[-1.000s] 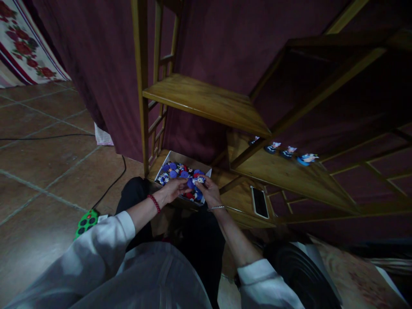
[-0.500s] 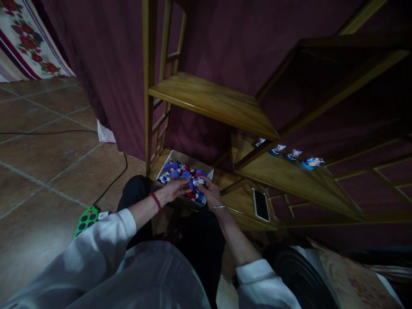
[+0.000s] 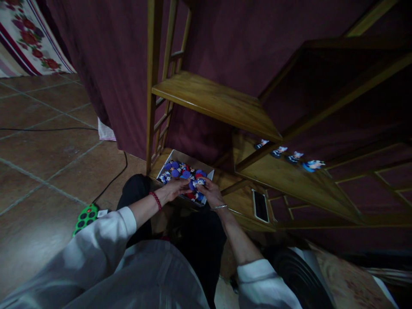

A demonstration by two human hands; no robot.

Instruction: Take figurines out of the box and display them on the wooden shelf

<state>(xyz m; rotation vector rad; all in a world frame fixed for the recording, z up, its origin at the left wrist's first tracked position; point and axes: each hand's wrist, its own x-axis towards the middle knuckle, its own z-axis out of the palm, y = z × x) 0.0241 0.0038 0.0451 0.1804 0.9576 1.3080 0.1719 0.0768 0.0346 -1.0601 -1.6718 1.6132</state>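
A white box (image 3: 210, 174) on the low wooden shelf is filled with small figurines (image 3: 174, 173) in blue, purple, red and white, many with round purple bases. Over its front edge, my right hand (image 3: 210, 192) pinches a blue-and-white figurine (image 3: 199, 182) between thumb and fingers. My left hand (image 3: 175, 189), wearing a red bead bracelet, reaches over the box from the left with its fingers stretched towards that figurine. Nothing shows in its grasp, and I cannot tell whether its fingertips touch the figurine.
On the shelf to the right stand several figurines (image 3: 294, 157) in a row. A dark-screened phone or tablet (image 3: 260, 206) lies on the lower board. A wooden upper shelf (image 3: 215, 101) overhangs the box. On the tiled floor at left rest a green power strip (image 3: 85, 218) and its cable (image 3: 114, 182).
The view has shifted slightly. Both hands stay over the box, and the right one keeps its hold on the figurine with hardly any movement.
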